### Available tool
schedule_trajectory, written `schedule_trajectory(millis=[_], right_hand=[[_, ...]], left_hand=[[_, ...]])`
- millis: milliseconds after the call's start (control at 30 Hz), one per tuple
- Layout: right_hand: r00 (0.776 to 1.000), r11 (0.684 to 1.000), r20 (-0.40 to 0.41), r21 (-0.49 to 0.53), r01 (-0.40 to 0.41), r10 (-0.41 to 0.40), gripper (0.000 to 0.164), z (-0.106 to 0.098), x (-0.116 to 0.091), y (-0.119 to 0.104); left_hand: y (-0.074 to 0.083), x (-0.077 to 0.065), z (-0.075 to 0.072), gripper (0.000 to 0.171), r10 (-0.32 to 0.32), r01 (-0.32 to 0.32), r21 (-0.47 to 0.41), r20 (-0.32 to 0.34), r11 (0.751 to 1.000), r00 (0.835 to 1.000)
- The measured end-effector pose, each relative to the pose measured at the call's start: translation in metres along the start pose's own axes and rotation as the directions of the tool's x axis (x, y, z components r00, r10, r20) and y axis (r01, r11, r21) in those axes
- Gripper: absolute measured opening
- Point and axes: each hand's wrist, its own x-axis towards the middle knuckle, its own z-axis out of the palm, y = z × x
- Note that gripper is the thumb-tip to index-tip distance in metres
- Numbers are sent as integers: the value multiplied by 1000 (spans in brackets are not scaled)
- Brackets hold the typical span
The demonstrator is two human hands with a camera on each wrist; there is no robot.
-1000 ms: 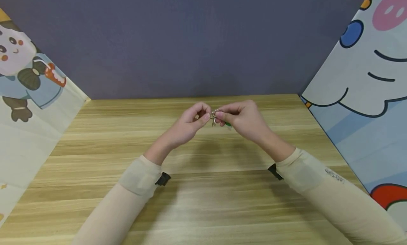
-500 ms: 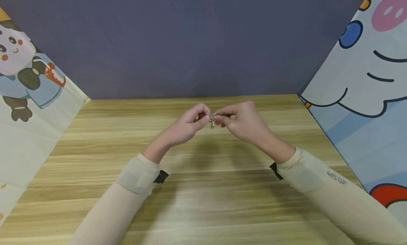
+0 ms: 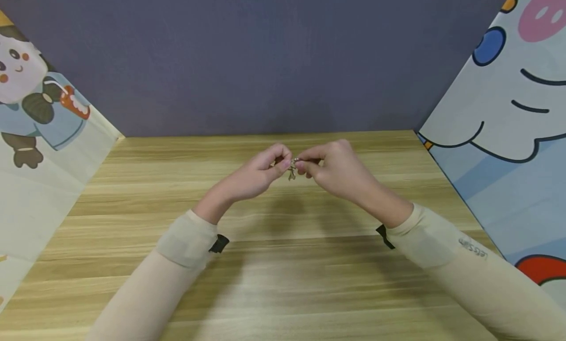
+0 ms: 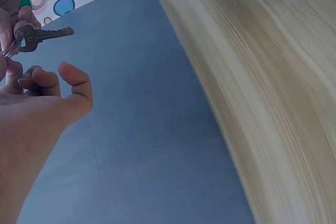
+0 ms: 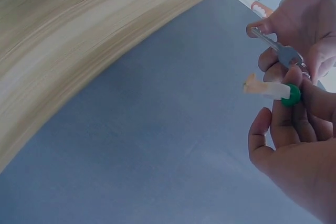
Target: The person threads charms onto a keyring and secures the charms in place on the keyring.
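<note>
Both hands meet over the middle of the table, around a small metal key ring (image 4: 14, 47). My left hand (image 3: 258, 174) pinches the ring between thumb and forefinger. My right hand (image 3: 340, 169) pinches the keychain from the other side, close to the left fingertips. A metal key (image 5: 278, 48) dangles from the ring; in the head view keys (image 3: 292, 173) hang just below the fingertips. In the right wrist view a small charm (image 5: 268, 88), white and orange with a green cap, sticks out from the right fingers. The fingers partly hide the ring.
The wood-grain table (image 3: 283, 272) spreads beneath both forearms. A dark blue-grey wall (image 3: 274, 61) stands along its back edge. Cartoon-printed panels flank it, the left panel (image 3: 40, 198) and the right panel (image 3: 522, 193).
Both hands have shifted slightly left. The hanging keys have swung left with them. The green piece beside the right fingers, seen a second ago, is now hidden in the head view.
</note>
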Motion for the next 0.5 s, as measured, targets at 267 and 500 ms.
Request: schedule_trajectory(millis=[267, 500], right_hand=[[997, 998, 67, 38, -50, 47, 13, -3, 0, 1], [979, 970, 143, 173, -172, 148, 12, -5, 3, 3]], left_hand=[[-1, -2, -3, 19, -38, 39, -16, 43, 999, 998], [-5, -4, -1, 19, 24, -17, -151, 45, 988, 999]])
